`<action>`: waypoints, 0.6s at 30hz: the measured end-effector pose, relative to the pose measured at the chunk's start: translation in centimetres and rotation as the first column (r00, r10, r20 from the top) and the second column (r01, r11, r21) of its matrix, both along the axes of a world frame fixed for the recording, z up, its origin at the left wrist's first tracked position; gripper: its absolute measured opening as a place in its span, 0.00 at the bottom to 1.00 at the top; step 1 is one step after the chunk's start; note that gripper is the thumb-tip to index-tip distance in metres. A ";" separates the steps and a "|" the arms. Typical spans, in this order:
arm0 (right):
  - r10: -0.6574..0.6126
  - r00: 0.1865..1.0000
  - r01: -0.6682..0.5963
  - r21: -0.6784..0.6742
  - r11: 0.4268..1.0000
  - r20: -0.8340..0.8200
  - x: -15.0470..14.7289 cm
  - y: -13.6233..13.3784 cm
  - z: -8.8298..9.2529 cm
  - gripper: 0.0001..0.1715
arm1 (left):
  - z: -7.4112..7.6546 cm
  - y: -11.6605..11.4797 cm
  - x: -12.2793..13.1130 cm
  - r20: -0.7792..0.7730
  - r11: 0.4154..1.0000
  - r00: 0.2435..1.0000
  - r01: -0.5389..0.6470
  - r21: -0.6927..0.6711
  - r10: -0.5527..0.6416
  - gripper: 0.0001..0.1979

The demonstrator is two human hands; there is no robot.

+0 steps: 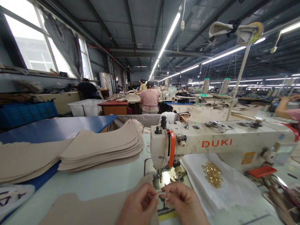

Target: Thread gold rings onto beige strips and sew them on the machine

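My left hand [138, 204] and my right hand [184, 203] meet at the bottom centre, just in front of the needle of a white DUKI sewing machine [222, 143]. Both are closed in a pinch on a small, thin piece [160, 195] held between the fingertips; I cannot make out what it is. A beige cut fabric piece [89, 207] lies flat under my left hand. A pile of small gold metal rings [212, 173] rests on white paper [234, 190] to the right of my right hand.
A stack of beige cut pieces [103, 145] lies to the left of the machine, with more beige pieces [25, 161] beyond it. A thread stand [239, 72] rises behind the machine. Other people sit at tables ahead [149, 98], and an arm [284, 107] shows at right.
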State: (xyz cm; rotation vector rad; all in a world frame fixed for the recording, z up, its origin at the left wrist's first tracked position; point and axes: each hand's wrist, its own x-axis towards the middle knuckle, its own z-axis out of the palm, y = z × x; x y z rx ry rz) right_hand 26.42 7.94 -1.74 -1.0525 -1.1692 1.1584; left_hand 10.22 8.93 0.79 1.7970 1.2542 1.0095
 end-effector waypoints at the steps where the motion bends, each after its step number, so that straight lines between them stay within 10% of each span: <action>1: 0.006 1.000 -0.006 -0.016 1.000 -0.018 -0.1 0.0 0.0 0.27 | 0.0 0.0 0.0 -0.014 1.000 1.000 -0.009 0.012 0.009 0.07; 18: -0.025 0.998 0.029 0.068 0.997 -0.062 -0.7 -0.3 0.0 0.27 | 0.1 -0.4 0.1 -0.077 0.997 0.997 -0.013 0.070 0.018 0.08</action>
